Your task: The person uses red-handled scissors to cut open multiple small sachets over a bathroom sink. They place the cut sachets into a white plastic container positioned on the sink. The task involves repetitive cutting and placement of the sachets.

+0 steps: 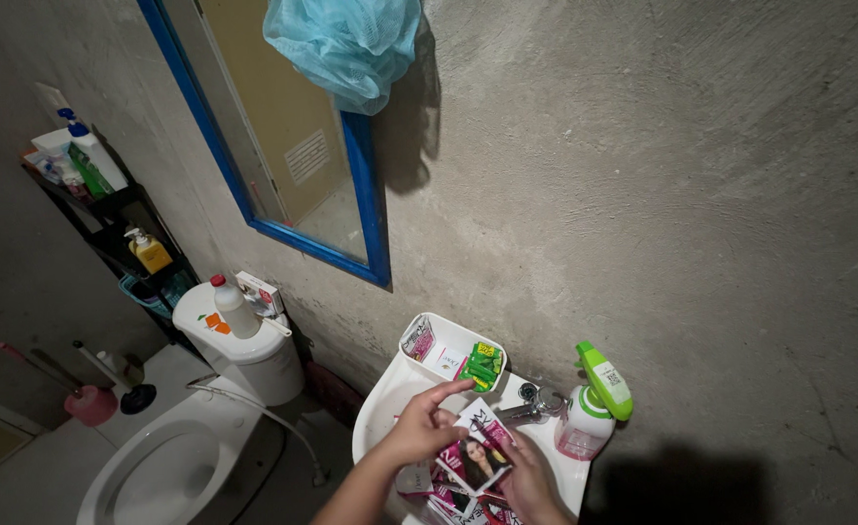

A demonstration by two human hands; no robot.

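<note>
Over a white sink [382, 408], my left hand [421, 428] and my right hand [526, 481] hold a small pink and black sachet [478, 457] with a picture of a person on it. The left hand pinches its upper left edge; the right hand grips its right side. More sachets of the same kind [446, 501] lie below on the sink rim. Just behind the hands a white tray [429, 324] holds green and white sachets [483, 365].
A spray bottle with a green head [589, 413] stands by the metal tap [531, 401]. A blue-framed mirror [283, 146] and a blue net [343, 44] hang on the concrete wall. Left are a white toilet [176, 447], a bottle on its tank [232, 306], a shelf rack [118, 209] and a plunger [89, 401].
</note>
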